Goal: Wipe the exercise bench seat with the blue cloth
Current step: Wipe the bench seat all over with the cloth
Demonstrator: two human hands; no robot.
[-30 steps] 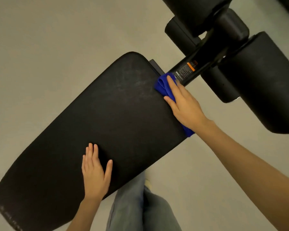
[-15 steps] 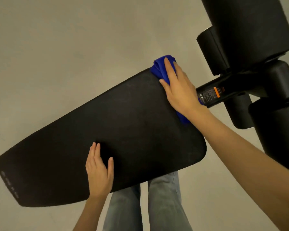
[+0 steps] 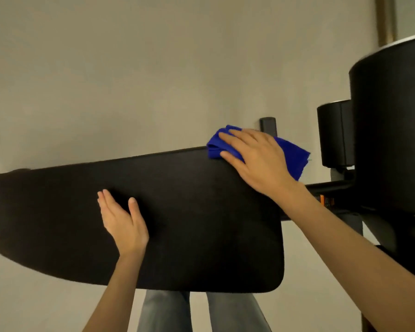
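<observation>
Right hand [image 3: 256, 161] presses blue cloth [image 3: 290, 154] flat-fingered on bench seat [image 3: 201, 212] upper-right corner; left hand [image 3: 124, 224] flat mid-frame.

Plain grey-beige floor [image 3: 130, 68]; black foam rollers [image 3: 393, 128] right; dim warm light.

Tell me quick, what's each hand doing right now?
Left hand: open, flat on the seat.
Right hand: open, pressing the cloth onto the seat's far corner.

a long black padded bench seat [image 3: 201, 224] is stretching left to right. a bunched bright blue cloth [image 3: 292, 154] is lying on its far right corner, overhanging the edge.
</observation>
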